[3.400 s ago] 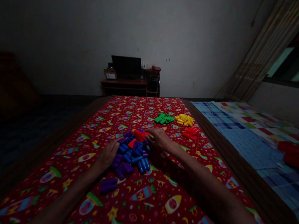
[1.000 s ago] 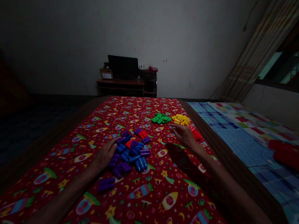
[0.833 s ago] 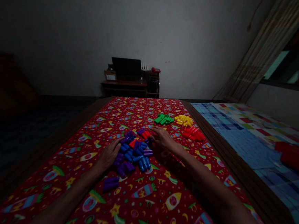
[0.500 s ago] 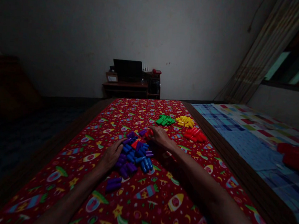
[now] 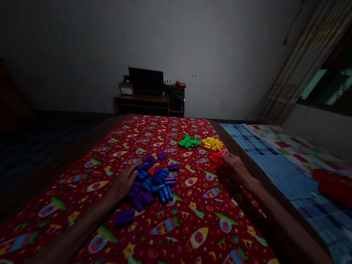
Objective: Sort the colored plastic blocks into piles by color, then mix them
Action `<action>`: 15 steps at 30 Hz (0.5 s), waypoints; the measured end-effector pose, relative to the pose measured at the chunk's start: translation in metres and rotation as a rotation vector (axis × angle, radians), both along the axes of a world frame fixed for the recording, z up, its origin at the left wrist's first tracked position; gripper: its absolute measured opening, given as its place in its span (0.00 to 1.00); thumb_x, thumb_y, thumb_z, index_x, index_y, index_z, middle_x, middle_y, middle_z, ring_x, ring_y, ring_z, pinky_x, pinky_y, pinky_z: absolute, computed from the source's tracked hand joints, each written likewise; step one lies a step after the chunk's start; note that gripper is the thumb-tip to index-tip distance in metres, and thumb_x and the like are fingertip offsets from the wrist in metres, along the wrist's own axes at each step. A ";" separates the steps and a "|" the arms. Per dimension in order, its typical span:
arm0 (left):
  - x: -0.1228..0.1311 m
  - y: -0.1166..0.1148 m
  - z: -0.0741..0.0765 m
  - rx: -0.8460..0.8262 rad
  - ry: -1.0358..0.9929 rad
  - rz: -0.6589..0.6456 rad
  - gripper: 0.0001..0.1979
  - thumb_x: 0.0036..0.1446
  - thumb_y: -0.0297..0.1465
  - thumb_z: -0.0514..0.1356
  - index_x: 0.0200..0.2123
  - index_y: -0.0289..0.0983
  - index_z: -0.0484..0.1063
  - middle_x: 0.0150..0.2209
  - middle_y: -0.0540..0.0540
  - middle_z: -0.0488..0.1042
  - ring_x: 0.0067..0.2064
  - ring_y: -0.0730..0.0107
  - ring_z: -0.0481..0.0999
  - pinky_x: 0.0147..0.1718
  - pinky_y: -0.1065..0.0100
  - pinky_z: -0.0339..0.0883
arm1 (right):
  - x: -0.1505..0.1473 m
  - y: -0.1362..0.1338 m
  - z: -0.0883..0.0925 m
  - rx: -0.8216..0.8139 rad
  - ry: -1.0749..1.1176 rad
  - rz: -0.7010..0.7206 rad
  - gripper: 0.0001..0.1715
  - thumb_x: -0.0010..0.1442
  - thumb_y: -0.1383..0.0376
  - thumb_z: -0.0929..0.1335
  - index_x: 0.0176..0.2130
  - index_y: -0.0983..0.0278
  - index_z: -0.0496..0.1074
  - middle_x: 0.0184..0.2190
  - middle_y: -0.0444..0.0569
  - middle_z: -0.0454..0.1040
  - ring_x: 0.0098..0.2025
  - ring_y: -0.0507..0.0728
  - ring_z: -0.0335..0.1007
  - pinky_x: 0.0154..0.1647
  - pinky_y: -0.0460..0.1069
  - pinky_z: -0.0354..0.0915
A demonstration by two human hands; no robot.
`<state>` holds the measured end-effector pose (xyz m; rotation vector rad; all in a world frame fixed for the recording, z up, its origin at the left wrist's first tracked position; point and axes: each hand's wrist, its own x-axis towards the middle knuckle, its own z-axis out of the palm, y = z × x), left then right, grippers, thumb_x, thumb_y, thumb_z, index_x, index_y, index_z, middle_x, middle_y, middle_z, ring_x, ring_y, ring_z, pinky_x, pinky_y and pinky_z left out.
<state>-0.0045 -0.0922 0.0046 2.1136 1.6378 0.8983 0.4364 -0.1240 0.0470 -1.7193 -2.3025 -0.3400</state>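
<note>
A mixed heap of blue blocks (image 5: 159, 187) and purple blocks (image 5: 138, 198), smooth and rounded like plastic toy pieces, lies on the red patterned cloth (image 5: 183, 230). One red block (image 5: 152, 170) shows among them. Against the heap's left side rests my left hand (image 5: 123, 181), fingers stretched out and touching the edge pieces. Farther right, my right hand (image 5: 237, 168) is at the red pile (image 5: 218, 156), its fingers closed on a red block (image 5: 219, 164). The fingers and dim light partly hide that block.
Beyond the heap sit a green pile (image 5: 189, 141) and a yellow pile (image 5: 212, 143). A desk (image 5: 142, 99) with a dark monitor (image 5: 146, 81) stands by the wall. To the right lies checked bedding (image 5: 271, 164) with a red cloth item (image 5: 339, 189).
My right hand has carried a red block from the mixed heap rightward to the red pile. My left hand stays beside the heap. The view has turned slightly right.
</note>
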 end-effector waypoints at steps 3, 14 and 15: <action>0.000 -0.001 0.000 -0.003 0.005 0.005 0.29 0.56 0.41 0.45 0.55 0.36 0.70 0.51 0.42 0.76 0.50 0.56 0.76 0.51 0.56 0.69 | 0.004 -0.003 -0.010 0.032 0.055 0.003 0.16 0.61 0.71 0.63 0.47 0.66 0.74 0.46 0.57 0.76 0.46 0.60 0.69 0.43 0.51 0.60; -0.001 0.000 0.000 -0.018 0.005 -0.007 0.29 0.56 0.42 0.44 0.53 0.35 0.71 0.49 0.41 0.77 0.48 0.55 0.76 0.51 0.55 0.69 | -0.130 0.029 0.001 -0.075 0.297 0.353 0.13 0.65 0.65 0.63 0.44 0.65 0.75 0.36 0.55 0.78 0.36 0.56 0.72 0.38 0.48 0.61; -0.001 0.000 0.000 -0.017 0.003 -0.011 0.30 0.56 0.42 0.44 0.54 0.34 0.70 0.50 0.41 0.77 0.49 0.55 0.76 0.51 0.55 0.68 | -0.151 0.034 0.000 -0.107 0.301 0.403 0.14 0.66 0.64 0.63 0.46 0.65 0.74 0.38 0.55 0.78 0.37 0.56 0.72 0.38 0.48 0.61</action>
